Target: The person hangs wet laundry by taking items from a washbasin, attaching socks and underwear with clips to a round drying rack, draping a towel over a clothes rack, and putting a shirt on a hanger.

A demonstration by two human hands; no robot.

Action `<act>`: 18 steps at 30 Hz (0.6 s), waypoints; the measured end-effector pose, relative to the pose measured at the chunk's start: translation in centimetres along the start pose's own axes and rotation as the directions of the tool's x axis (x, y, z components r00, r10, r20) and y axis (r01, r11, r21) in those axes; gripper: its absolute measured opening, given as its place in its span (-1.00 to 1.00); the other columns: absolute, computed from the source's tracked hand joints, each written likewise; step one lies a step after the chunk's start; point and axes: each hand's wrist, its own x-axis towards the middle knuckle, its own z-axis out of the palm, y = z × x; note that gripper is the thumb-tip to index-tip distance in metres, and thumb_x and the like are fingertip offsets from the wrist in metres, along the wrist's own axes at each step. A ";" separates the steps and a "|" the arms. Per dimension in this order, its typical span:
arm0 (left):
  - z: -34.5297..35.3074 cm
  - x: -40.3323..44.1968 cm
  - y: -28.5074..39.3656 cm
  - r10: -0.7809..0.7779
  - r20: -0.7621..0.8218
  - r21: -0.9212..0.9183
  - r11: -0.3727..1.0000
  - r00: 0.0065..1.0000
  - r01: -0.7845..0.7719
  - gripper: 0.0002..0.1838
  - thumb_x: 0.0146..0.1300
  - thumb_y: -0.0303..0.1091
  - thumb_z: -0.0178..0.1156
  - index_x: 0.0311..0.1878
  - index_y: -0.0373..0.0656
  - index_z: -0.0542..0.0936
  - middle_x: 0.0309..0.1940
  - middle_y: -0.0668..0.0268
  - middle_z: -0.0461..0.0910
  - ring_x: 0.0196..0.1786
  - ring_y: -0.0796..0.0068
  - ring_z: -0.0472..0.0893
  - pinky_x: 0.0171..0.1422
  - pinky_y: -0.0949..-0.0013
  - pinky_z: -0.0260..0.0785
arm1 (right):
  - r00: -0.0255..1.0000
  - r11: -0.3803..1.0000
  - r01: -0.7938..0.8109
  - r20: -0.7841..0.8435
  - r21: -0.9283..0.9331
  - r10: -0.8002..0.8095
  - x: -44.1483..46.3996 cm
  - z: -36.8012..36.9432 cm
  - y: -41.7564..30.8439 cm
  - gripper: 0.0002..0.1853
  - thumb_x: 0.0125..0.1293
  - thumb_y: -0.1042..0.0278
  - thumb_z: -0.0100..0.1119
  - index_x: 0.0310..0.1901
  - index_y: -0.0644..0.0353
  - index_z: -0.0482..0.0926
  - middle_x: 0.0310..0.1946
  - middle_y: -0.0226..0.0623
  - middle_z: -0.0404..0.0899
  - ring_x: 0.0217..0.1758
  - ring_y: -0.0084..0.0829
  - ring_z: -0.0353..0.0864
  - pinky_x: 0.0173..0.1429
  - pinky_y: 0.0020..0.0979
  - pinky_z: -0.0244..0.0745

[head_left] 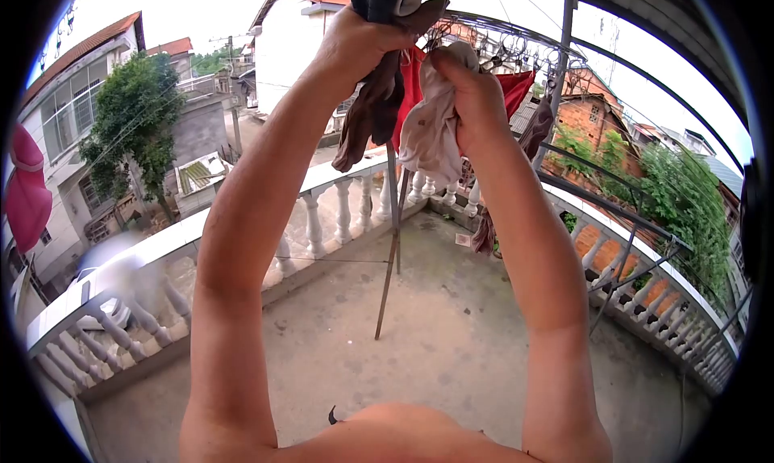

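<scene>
Both of my arms are raised toward the top of the head view. My left hand (363, 43) is closed round a bunch of dark cloths (377, 100), which hang below it and stick up above it. My right hand (472, 92) grips a pale greyish cloth (427, 136) that looks like a sock, its thumb near the top. Just beyond my hands are metal clips (504, 53) on a hanging rack. A red cloth (516, 90) hangs behind my right hand.
A white balustrade (343, 209) runs round the concrete floor (322, 326). Poles (393, 245) stand ahead, with metal bars (613, 209) at the right. A pink garment (28, 189) hangs at the far left. Houses and trees lie beyond.
</scene>
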 end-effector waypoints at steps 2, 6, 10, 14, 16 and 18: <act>0.6 0.1 -0.1 0.004 0.017 0.009 1.000 1.000 -0.004 -0.66 -0.11 -0.42 0.29 -0.18 -0.27 0.59 -0.41 0.30 0.60 -0.36 0.57 0.55 -0.26 0.47 0.37 | 1.000 1.000 0.014 0.004 -0.017 -0.013 0.2 -0.5 0.0 -0.86 0.05 0.48 0.27 -0.33 0.31 0.59 -0.46 -0.33 0.57 -0.44 -0.52 0.56 -0.35 -0.50 0.44; 1.4 0.0 0.0 -0.030 -0.019 0.119 0.992 0.999 0.032 -0.61 -0.16 -0.45 0.29 -0.16 -0.33 0.56 -0.37 0.28 0.59 -0.32 0.53 0.55 -0.20 0.46 0.37 | 0.999 0.998 0.049 -0.002 0.029 -0.049 -0.2 -0.7 -0.4 -0.85 0.03 0.49 0.28 -0.33 0.32 0.59 -0.47 -0.33 0.58 -0.44 -0.52 0.57 -0.35 -0.50 0.44; 2.1 0.1 0.0 -0.078 -0.037 0.170 0.982 0.996 0.083 -0.59 -0.20 -0.48 0.29 -0.17 -0.38 0.54 -0.37 0.26 0.59 -0.33 0.52 0.56 -0.20 0.44 0.39 | 1.000 0.999 0.012 0.013 0.030 -0.012 -0.3 -1.1 -0.5 -0.84 0.00 0.49 0.29 -0.34 0.32 0.59 -0.47 -0.34 0.57 -0.46 -0.53 0.55 -0.36 -0.50 0.42; 2.5 -0.2 0.5 -0.133 -0.012 0.180 0.975 0.991 0.133 -0.61 -0.19 -0.47 0.29 -0.19 -0.37 0.55 -0.39 0.26 0.59 -0.33 0.53 0.56 -0.22 0.44 0.39 | 0.996 0.996 0.085 0.005 -0.017 -0.085 0.0 -1.6 0.1 -0.84 -0.02 0.46 0.31 -0.38 0.30 0.58 -0.51 -0.38 0.54 -0.52 -0.57 0.49 -0.41 -0.49 0.36; 2.6 -0.2 0.6 -0.105 0.008 0.182 0.978 0.994 0.102 -0.61 -0.19 -0.46 0.30 -0.20 -0.36 0.55 -0.39 0.26 0.60 -0.33 0.54 0.57 -0.23 0.45 0.40 | 0.998 0.994 0.065 -0.009 -0.092 -0.066 -0.2 -1.8 -0.1 -0.84 -0.04 0.44 0.32 -0.41 0.30 0.58 -0.54 -0.40 0.52 -0.54 -0.59 0.46 -0.43 -0.49 0.33; 2.9 -0.2 1.0 -0.087 -0.002 0.204 0.975 0.996 0.085 -0.61 -0.20 -0.45 0.31 -0.19 -0.34 0.56 -0.38 0.27 0.60 -0.33 0.54 0.57 -0.22 0.44 0.40 | 0.998 0.985 0.048 -0.019 -0.168 -0.052 -0.3 -2.1 -0.5 -0.83 -0.06 0.43 0.32 -0.44 0.30 0.58 -0.57 -0.42 0.49 -0.56 -0.61 0.43 -0.45 -0.49 0.31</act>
